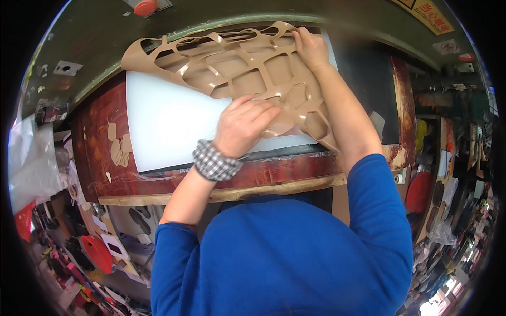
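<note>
A glossy tan sheet [273, 69] full of cut-out holes, like leather or synthetic leather, curls up over a white cutting board [168, 121]. My right hand [312, 48] is closed on its far right edge, with the thumb and fingers pinching the material. Lower down, my left hand [246, 124] rests on the near part of the sheet, its fingers stretched out side by side and bent a little. A checked cuff circles my left wrist. The sheet's left end is rolled up off the board, and the fingertips of my left hand partly blend with the material.
Several small tan cut pieces [120, 147] lie on the worn red table [97, 137] at the left. A dark panel [363, 100] lies to the right of the board. Behind stands a green machine body [211, 15] with a red button [145, 7]. Cluttered shelves flank both sides.
</note>
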Motion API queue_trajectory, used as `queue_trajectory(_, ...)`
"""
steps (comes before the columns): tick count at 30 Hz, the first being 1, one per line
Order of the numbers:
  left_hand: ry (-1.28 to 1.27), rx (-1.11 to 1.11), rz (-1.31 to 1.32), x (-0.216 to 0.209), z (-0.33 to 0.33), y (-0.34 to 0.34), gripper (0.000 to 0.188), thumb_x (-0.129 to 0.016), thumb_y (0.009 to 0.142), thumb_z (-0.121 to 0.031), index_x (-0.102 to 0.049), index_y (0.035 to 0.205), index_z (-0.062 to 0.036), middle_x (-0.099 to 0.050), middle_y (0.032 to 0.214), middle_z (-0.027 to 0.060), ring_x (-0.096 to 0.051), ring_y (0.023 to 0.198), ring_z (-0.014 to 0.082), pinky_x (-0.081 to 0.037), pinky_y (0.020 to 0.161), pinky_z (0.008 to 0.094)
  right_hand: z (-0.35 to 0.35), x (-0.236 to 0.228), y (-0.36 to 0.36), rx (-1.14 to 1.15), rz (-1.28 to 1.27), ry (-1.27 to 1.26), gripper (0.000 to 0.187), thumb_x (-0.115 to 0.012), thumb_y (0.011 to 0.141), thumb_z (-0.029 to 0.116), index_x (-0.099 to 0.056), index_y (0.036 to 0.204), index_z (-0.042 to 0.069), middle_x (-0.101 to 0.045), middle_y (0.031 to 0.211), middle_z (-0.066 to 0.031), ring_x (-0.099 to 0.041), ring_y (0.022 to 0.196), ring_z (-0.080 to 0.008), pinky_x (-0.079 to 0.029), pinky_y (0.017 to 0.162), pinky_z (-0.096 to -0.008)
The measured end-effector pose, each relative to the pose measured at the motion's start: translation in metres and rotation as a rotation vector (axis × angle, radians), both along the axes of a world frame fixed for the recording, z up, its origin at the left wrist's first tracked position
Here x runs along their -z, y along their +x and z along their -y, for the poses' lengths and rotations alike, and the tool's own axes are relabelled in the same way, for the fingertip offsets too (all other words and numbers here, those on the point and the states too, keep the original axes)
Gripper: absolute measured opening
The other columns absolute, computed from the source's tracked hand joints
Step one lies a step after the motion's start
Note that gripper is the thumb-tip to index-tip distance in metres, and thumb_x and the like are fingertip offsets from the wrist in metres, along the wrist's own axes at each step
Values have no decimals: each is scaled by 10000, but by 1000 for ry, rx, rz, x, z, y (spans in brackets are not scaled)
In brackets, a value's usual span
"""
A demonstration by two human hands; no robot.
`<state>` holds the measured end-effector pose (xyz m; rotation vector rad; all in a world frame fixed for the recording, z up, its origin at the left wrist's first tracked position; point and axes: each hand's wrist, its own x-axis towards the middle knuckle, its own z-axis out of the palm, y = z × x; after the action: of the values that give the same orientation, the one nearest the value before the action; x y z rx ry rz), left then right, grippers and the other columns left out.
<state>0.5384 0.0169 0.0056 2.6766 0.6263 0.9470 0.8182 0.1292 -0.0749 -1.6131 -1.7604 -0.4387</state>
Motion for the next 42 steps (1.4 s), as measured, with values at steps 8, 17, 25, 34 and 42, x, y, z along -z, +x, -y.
queue_trajectory(8,-192,-253,-75,-34,39,-5,318,-724,685,-3,-710,999,-55,-690,781,87,-653,701,255,-512,721,350,-2,0,-1,5,-138,27,266,-661,882,253,-514,735,88,-595,553,-112,-599,523,-344,-479,478,-456)
queue_trajectory(17,-1310,-485,293,-29,74,-18,248,-722,854,-61,-685,1076,42,-718,859,60,-631,788,81,-515,733,236,-5,5,5,4,-148,48,176,-656,885,201,-563,793,83,-592,592,-149,-609,564,-348,-480,497,-449)
queue_trajectory(25,-1631,-491,395,-57,98,-41,270,-681,875,-88,-659,1096,65,-699,865,82,-636,761,120,-517,707,266,-5,5,4,-44,-268,58,128,-624,886,130,-544,820,56,-588,638,-211,-607,612,-410,-478,541,-485)
queue_trajectory(34,-1790,-490,429,-70,124,-72,300,-695,860,-102,-647,1102,69,-710,880,118,-662,771,153,-528,712,286,-4,11,4,-7,-210,15,142,-620,897,162,-549,825,61,-585,639,-215,-602,613,-415,-474,542,-489)
queue_trajectory(42,-1427,-644,552,-93,172,-150,394,-700,838,-72,-583,1180,82,-677,1072,155,-658,898,185,-532,803,316,-7,6,-1,64,-167,26,125,-631,900,162,-599,856,49,-626,680,-205,-634,627,-385,-504,553,-453)
